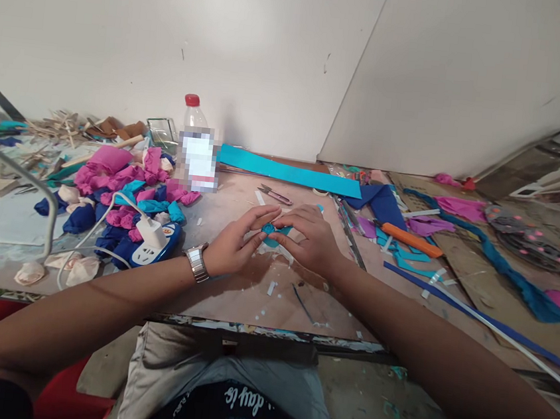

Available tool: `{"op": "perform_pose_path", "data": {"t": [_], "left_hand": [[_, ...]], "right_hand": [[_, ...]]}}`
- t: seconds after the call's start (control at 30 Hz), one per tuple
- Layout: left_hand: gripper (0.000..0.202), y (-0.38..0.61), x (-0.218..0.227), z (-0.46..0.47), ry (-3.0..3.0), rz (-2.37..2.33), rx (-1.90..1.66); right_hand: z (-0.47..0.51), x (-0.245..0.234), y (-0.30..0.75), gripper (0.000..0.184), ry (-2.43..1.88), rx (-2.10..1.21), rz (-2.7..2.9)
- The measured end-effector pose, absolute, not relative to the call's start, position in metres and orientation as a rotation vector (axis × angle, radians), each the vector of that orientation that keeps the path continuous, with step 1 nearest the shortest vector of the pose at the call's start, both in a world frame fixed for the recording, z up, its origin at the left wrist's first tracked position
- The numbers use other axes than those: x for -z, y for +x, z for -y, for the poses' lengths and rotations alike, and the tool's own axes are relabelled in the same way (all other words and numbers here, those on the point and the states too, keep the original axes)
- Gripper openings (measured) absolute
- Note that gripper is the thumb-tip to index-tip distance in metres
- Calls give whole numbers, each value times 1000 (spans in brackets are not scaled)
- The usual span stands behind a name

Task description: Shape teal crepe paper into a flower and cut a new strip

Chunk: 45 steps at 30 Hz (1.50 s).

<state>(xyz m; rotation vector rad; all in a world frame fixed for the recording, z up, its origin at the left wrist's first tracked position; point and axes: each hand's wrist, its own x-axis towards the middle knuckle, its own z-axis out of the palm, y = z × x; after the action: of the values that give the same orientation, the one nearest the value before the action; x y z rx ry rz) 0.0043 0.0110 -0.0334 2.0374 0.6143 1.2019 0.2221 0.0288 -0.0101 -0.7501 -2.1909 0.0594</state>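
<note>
Both hands meet over the middle of the table around a small teal rolled piece (272,230). My left hand (235,243), with a metal watch at the wrist, pinches its left side with curled fingers. From the right, my right hand (308,238) closes on the same teal piece, its fingers bent over the top. Most of the piece is hidden between the fingers. A small pair of snips (275,194) lies just beyond the hands.
A pile of pink, blue and teal rolled pieces (125,203) and a white power strip (155,244) lie at the left. A plastic bottle (197,148) stands at the back, beside a long teal strip (294,172). An orange cutter (411,240) and fabric scraps lie at the right.
</note>
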Motion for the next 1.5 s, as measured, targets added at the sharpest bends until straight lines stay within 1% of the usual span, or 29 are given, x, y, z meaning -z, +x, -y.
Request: {"op": "perform_pose_path", "data": {"t": [0.17,0.3,0.37,0.53,0.73,0.93,1.07,1.27,1.5], "left_hand": [[45,5,32,-11,2010,-668,-1247],[29,4,32,-15,1967,-823,-1311],[24,3,31,-16,1982,-834,-1312],[24,3,26,-15,2043,-825,-1301],[28,3,28,-16,2043,-787,-1243],[27,4,34,-16,1970,-753,-1217],[26,5,33,-16,1927,-753,-1214],[26,5,33,-16,1872,-736,-1214],[24,6,33,-15,1848,-746,-1190]], "right_hand": [[-27,7,221,15,-728,-64,2176],[-27,6,221,17,-720,-45,2143],[-27,6,222,18,-742,-38,2143],[-27,3,223,23,-769,-39,2143],[-26,2,222,28,-751,-8,2129],[-27,2,221,29,-736,-16,2139],[-26,0,222,26,-718,-27,2160],[-23,-2,222,13,-726,-13,2198],[-22,0,220,12,-765,69,2176]]}}
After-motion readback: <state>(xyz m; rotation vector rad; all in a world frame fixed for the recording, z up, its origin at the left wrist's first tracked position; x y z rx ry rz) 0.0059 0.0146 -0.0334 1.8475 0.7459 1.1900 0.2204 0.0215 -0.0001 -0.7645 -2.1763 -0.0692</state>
